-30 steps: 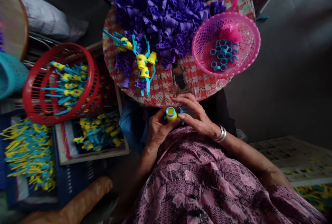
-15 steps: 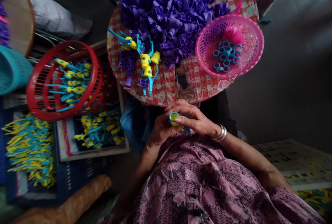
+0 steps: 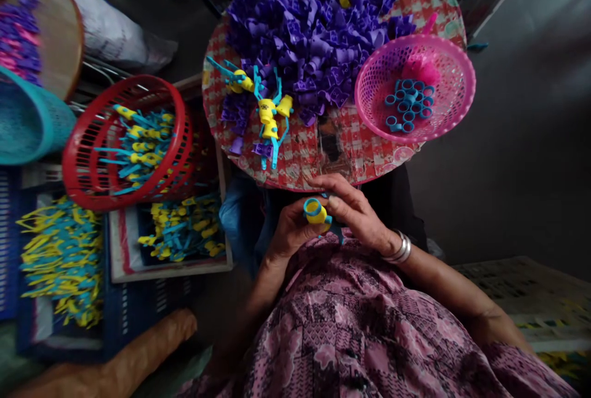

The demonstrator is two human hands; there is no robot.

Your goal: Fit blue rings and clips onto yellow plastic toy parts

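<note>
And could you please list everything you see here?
table: one, checked red, top centre
purple parts: many, purple, on table
loose pieces: several, yellow-turquoise, table's left
pink basket: one, pink, table's right
rings: over ten, blue, inside pink basket
red basket: one, red, left of table
figures: many, yellow-turquoise, inside red basket
turquoise basket: one, turquoise, far left
box: one, whitish, below red basket
crate: one, blue, lower left
further pieces: many, yellow-turquoise, in box and crate
sack: one, white, upper left
held piece: one, yellow-turquoise, centre
garment: one, patterned pink, bottom
bangles: several, silver, right wrist
left hand: one, bare, around held piece
right hand: one, bare, beside held piece
</note>
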